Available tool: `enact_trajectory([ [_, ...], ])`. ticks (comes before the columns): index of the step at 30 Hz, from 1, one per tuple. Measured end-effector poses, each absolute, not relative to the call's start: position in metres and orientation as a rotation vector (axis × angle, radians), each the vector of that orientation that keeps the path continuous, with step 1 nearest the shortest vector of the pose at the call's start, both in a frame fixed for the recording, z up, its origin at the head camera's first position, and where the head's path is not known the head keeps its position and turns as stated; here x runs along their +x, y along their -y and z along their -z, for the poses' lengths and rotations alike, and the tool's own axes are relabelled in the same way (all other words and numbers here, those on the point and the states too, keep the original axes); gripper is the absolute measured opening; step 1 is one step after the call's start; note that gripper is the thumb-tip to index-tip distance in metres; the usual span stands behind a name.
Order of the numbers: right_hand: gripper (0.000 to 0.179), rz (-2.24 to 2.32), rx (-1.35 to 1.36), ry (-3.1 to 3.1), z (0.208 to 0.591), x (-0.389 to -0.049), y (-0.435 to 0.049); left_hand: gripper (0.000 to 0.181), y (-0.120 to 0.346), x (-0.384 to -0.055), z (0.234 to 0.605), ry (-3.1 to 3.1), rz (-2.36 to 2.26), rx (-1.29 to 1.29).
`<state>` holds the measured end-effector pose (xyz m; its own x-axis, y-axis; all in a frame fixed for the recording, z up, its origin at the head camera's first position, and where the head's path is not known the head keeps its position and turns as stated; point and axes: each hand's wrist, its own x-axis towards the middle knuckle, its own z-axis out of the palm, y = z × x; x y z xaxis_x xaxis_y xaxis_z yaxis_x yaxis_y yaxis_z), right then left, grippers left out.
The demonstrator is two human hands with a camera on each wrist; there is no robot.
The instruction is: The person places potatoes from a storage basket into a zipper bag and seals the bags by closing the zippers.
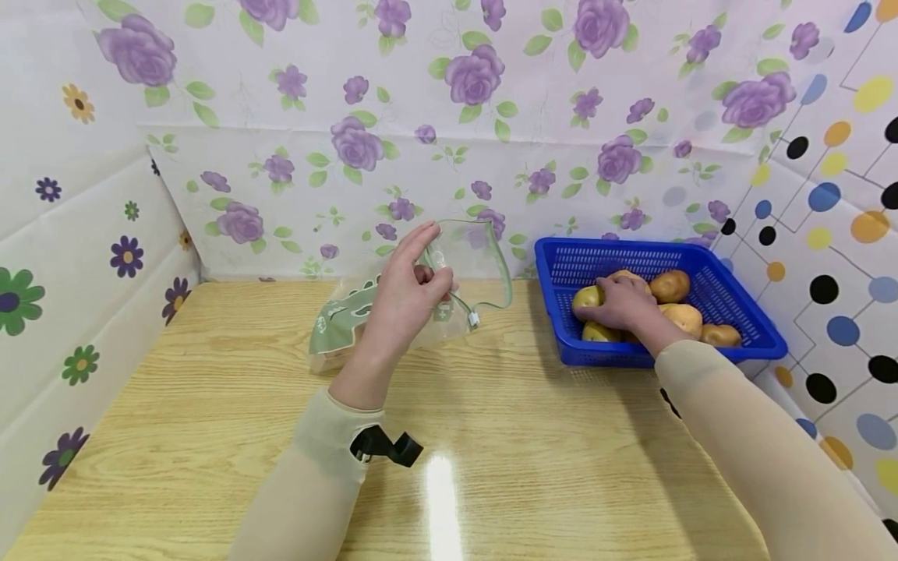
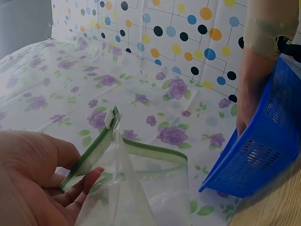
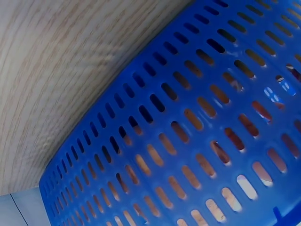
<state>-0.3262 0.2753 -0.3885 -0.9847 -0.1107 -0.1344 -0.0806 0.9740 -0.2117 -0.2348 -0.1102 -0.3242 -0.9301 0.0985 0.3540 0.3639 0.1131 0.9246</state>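
A clear zip bag (image 1: 344, 315) with a green print and a green zip edge lies at the back middle of the table. My left hand (image 1: 410, 292) pinches the bag's rim between thumb and fingers, and the mouth gapes to the right. A white zip slider (image 2: 109, 118) sits at the corner of the opening. At the right, my right hand (image 1: 624, 305) reaches into a blue plastic basket (image 1: 610, 360) and curls its fingers over a yellowish potato (image 1: 586, 299). Only the basket's slotted wall (image 3: 188, 122) fills the right wrist view, which hides that hand.
Several other potatoes (image 1: 669, 286) lie in the basket around the right hand. The wooden table (image 1: 519, 436) meets a flowered sheet (image 1: 435, 156) at the back and a dotted sheet (image 1: 835, 257) on the right.
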Motion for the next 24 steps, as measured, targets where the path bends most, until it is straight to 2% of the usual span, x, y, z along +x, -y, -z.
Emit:
enact_trajectory([
  [24,0.090,0.386,-0.189,-2.950,0.3949,-0.3347,-0.2693,0.069,0.1114,-0.2361,0.3248,2.185,1.890,-0.457],
])
